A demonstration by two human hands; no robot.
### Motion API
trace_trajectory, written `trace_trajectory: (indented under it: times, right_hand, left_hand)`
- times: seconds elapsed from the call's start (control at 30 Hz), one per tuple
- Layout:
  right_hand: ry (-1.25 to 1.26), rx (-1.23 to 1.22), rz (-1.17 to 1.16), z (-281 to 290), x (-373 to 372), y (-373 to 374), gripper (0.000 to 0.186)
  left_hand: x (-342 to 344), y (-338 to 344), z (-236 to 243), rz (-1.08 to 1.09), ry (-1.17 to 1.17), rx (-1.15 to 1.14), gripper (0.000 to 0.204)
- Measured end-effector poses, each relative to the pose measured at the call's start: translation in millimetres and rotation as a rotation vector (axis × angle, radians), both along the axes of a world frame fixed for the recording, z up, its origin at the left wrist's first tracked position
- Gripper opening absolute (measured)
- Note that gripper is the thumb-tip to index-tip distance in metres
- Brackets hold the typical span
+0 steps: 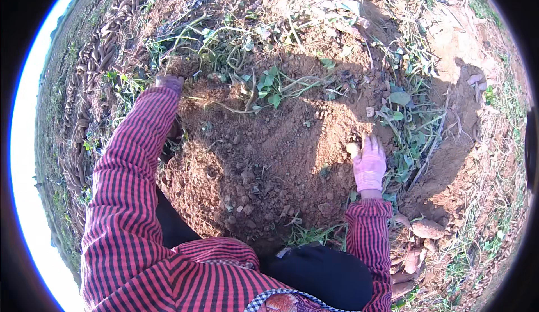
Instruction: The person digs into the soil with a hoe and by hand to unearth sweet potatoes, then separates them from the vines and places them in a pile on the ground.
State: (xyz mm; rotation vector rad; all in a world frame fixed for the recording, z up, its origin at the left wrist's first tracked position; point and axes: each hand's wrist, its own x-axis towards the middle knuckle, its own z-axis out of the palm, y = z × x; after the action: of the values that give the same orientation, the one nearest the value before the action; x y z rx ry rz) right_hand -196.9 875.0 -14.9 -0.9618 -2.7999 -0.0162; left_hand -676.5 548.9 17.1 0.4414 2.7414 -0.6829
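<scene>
My right hand [369, 160], in a pink glove with soiled fingertips, rests on loose brown soil [269, 149] right of the middle. Its fingers are stretched forward and the pale thumb side points left; nothing shows in its grasp. At the upper left, my left hand [169, 82] reaches to the soil beside a brown earthy clump [182, 65]. Its fingers are mostly hidden, so I cannot tell whether it holds anything. Green leafy vines [274, 87] lie between the hands, with a bent brown stem [252, 90] among them.
Reddish tubers that look like sweet potatoes [428, 229] lie at the lower right, beyond my right forearm. Cut vines [407, 127] run along the right side. Many long brown shapes [101, 42] are strewn at the far left. My dark-clad knee [320, 273] is below.
</scene>
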Motion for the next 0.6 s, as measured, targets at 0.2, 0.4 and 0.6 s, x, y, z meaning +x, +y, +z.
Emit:
trace_trajectory:
  times: [0.2, 0.4, 0.6]
  right_hand:
    - [-0.429, -0.465, -0.202, -43, 6, 75, 0.053]
    - [-0.120, -1.108, -0.041, -85, 0, 3, 0.062]
    - [-0.043, -1.445, 0.538, -64, -30, -142, 0.057]
  left_hand:
    - [59, 72, -15, -0.966, -0.058, 0.253, 0.035]
    - [237, 241, -66, -1.252, -0.455, 1.005, 0.042]
    - [302, 283, -60, -0.993, -0.606, 0.475, 0.045]
